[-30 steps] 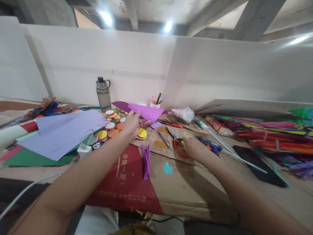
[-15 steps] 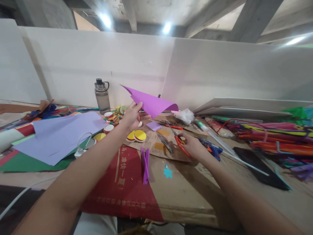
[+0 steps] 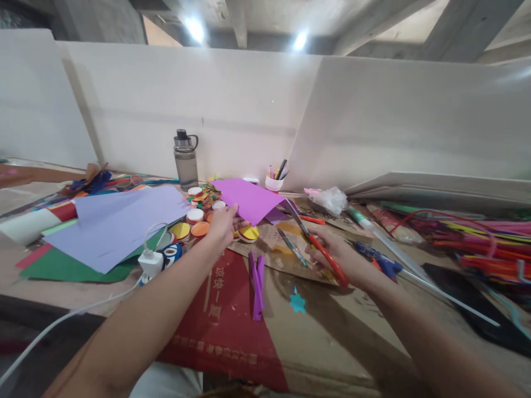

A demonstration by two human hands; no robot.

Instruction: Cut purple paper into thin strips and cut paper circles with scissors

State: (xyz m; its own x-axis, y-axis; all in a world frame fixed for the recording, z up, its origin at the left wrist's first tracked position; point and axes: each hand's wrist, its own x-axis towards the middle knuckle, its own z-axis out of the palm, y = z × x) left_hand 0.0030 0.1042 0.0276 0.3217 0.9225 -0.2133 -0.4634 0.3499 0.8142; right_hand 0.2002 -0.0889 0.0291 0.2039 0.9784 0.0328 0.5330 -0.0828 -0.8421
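Observation:
My left hand (image 3: 226, 225) pinches the near edge of a bright purple sheet of paper (image 3: 249, 200), held above the table. In my right hand (image 3: 332, 251) is a pair of scissors with red-orange handles (image 3: 329, 260); its blades point up and left toward the sheet's right side. Below the hands, a folded purple paper strip (image 3: 257, 287) stands on the cardboard, and a small blue star-shaped cutout (image 3: 297, 302) lies to its right. A pen (image 3: 291, 247) rests between the hands. Yellow-topped discs (image 3: 249, 234) sit partly hidden beside my left hand.
A water bottle (image 3: 186, 160) and a pen cup (image 3: 274, 181) stand near the white partition (image 3: 199, 94). Lilac sheets (image 3: 120, 221) and a white charger (image 3: 151, 262) lie left. A glue gun (image 3: 384, 262), a plastic bag (image 3: 327, 200) and coloured pipe cleaners (image 3: 489, 237) lie right.
The purple sheet has come down and flattened out, uncovering the pen cup. My right hand has lifted the scissors, and their blades are now near the sheet. The view has shifted slightly right-to-left.

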